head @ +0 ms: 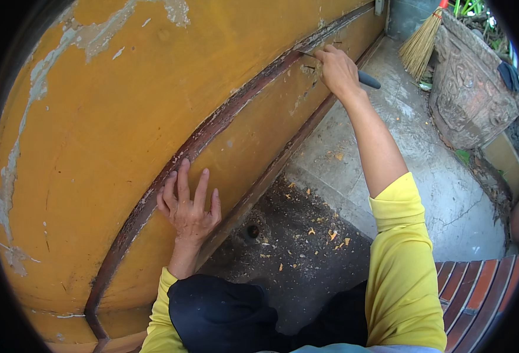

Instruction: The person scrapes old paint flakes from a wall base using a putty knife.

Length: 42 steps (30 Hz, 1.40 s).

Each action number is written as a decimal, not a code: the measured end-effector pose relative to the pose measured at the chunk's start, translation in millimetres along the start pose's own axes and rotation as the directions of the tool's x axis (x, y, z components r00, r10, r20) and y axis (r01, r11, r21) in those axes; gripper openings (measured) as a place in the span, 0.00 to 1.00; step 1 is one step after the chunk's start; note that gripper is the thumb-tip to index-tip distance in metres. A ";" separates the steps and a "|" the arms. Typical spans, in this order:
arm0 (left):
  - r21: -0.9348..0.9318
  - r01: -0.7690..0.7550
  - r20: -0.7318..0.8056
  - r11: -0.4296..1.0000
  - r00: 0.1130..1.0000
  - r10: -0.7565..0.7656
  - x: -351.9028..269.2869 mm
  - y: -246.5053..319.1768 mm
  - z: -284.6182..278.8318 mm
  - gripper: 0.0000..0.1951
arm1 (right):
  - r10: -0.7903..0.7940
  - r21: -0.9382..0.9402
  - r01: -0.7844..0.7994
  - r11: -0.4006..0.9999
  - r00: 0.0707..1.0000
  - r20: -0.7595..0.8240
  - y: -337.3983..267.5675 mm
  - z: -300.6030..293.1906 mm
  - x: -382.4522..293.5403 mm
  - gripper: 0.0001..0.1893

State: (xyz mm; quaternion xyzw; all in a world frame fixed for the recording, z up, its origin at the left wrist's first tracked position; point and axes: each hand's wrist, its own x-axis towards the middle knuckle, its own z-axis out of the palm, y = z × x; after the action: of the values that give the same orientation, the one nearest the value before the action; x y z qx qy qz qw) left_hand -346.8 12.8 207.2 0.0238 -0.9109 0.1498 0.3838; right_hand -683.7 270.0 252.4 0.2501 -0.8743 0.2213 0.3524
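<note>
A yellow-orange painted wall (122, 132) with peeling patches fills the left side. Along it runs a dark reddish-brown raised trim band (217, 121), its paint chipped and worn. My right hand (336, 68) grips a scraper-like tool with a grey handle (369, 80); its thin metal tip touches the band's far stretch, where the surface is more flaked. My left hand (191, 207) lies with spread fingers against the wall, fingertips on or just below the band. Nothing shows in its grasp.
Yellow paint flakes (332, 234) litter the dark floor patch (286, 273) beside a grey concrete floor (423, 212). A carved planter pot (471, 88) and a straw broom (420, 46) stand at the upper right. Red brick edging (480, 282) curves along the lower right.
</note>
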 end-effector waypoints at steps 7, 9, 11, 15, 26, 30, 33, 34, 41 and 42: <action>0.016 -0.002 -0.029 1.000 1.000 0.003 2.8 2.2 1.5 0.22 | -0.103 -0.217 0.119 0.969 0.991 0.081 -9.8 -6.3 2.6 0.11; 0.009 0.007 -0.036 1.000 0.999 -0.007 3.0 3.5 2.9 0.22 | -0.140 -0.234 0.154 0.960 0.987 0.078 -16.5 -8.4 -2.6 0.11; -0.015 0.015 -0.053 1.000 0.998 -0.016 2.7 5.9 5.3 0.21 | -0.195 -0.221 0.204 0.954 0.979 0.062 -23.0 -10.7 -9.6 0.10; -0.040 0.046 -0.056 0.998 0.997 -0.048 2.8 5.1 1.2 0.21 | -0.281 -0.165 0.286 0.944 0.958 0.055 -44.9 -15.6 -17.6 0.10; -0.178 0.090 0.018 0.980 0.996 -0.088 6.7 10.5 -13.0 0.21 | -0.501 0.063 0.499 0.865 0.865 0.036 -135.9 -42.5 -56.3 0.11; -0.219 0.114 0.037 0.969 0.993 -0.108 4.8 5.0 -24.2 0.21 | -0.565 0.162 0.551 0.818 0.823 0.052 -191.7 -52.1 -79.1 0.11; -0.238 0.135 0.059 0.962 0.990 -0.125 -0.2 0.0 -32.5 0.19 | -0.600 0.208 0.579 0.788 0.799 0.050 -206.5 -49.9 -84.9 0.12; -0.239 0.156 0.073 0.958 0.987 -0.142 -3.1 -0.9 -39.2 0.18 | -0.603 0.146 0.591 0.793 0.796 0.058 -194.7 -50.7 -78.8 0.08; -0.438 0.115 -0.058 0.892 0.986 -0.156 -17.3 -12.8 -64.8 0.11 | -0.509 0.017 0.509 0.861 0.860 0.043 -130.3 -42.6 -55.7 0.08; -0.428 0.135 -0.047 0.894 0.984 -0.171 -20.5 -12.9 -63.8 0.11 | -0.522 0.045 0.520 0.853 0.851 0.050 -144.5 -43.5 -62.0 0.08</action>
State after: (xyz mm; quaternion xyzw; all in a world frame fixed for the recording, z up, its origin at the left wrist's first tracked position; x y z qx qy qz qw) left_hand -286.2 17.6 238.2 0.0053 -0.9002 -0.0808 0.4280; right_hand -537.2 199.7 266.2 0.4894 -0.7805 0.1231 0.3689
